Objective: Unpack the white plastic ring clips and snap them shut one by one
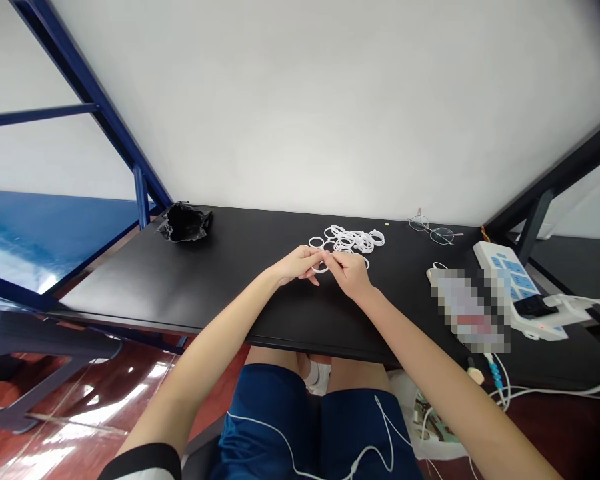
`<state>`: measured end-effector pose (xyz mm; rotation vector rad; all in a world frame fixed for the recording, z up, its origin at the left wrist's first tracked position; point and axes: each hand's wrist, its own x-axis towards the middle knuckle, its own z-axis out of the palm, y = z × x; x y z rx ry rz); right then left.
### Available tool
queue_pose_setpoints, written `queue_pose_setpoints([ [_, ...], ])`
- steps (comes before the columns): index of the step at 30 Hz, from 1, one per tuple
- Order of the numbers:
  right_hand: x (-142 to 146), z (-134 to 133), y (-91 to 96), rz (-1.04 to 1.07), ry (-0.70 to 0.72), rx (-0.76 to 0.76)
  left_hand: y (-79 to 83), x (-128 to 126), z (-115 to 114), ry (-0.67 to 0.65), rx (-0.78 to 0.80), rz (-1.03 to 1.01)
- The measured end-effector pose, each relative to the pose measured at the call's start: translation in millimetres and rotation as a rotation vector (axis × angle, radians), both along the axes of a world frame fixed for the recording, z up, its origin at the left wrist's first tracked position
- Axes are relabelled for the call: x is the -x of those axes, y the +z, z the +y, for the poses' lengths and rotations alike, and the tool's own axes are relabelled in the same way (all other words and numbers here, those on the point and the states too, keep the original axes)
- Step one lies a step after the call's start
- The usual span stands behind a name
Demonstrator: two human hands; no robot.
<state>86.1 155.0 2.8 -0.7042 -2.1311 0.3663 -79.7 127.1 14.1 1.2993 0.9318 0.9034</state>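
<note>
Over the black table, my left hand [300,263] and my right hand [349,272] meet at their fingertips. Both pinch a thin white ring [321,270], whose lower curve shows between them. Just beyond the fingers lies a loose pile of white rings [356,240], several of them overlapping. One ring [317,243] sits apart at the pile's left side, close to my left hand. My fingers partly cover the nearest rings, and the exact spot where they grip is hidden.
A crumpled black plastic bag [184,223] stands open at the table's back left. Eyeglasses [441,235] lie at the back right. Nearer on the right are a blurred phone [467,310], a power strip [515,280] and white cables [570,392]. Blue frame bars [105,120] rise at left.
</note>
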Motion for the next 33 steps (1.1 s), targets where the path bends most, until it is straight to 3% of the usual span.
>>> queue_pose_setpoints([
  [12, 1, 0, -0.9, 0.094, 0.051, -0.048, 1.0, 1, 0, -0.068, -0.002, -0.026],
  [17, 1, -1, -2.0, 0.154, 0.04, 0.016, -1.0, 0, 2, -0.04, 0.017, -0.087],
  [22, -2, -3, 2.9, 0.092, 0.124, 0.105, -0.1, 5, 4, 0.065, 0.05, -0.148],
  [33, -4, -1, 5.3, -0.017, 0.129, 0.135, 1.6, 14, 5, 0.069, 0.055, -0.112],
])
